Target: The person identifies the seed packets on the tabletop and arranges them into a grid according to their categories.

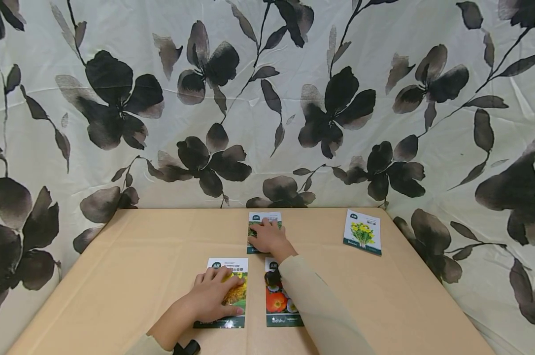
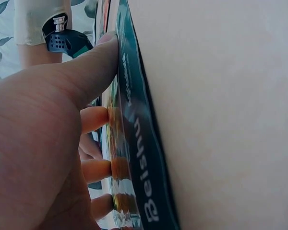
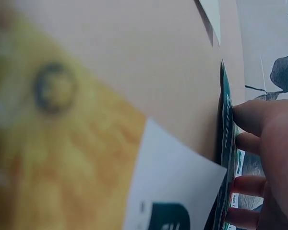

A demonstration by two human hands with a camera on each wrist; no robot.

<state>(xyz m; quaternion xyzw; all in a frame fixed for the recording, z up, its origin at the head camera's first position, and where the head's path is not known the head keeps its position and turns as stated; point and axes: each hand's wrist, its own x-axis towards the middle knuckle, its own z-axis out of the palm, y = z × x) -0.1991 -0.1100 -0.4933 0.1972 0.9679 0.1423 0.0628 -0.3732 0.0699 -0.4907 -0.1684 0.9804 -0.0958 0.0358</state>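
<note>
My left hand rests on a sunflower seed packet lying flat near me, its fingers spread. The left wrist view shows the thumb and fingertips touching the packet's printed face. My right hand reaches forward to a smaller seed packet at the back of the table. Its fingers and thumb touch that packet's surface in the right wrist view, and the hand hides most of the picture. Partly beneath my right forearm lies a packet with red flowers.
A packet with yellow flowers lies slightly turned at the back right. In the right wrist view, a blurred packet with orange-yellow petals fills the lower left. A floral curtain hangs behind the tan table.
</note>
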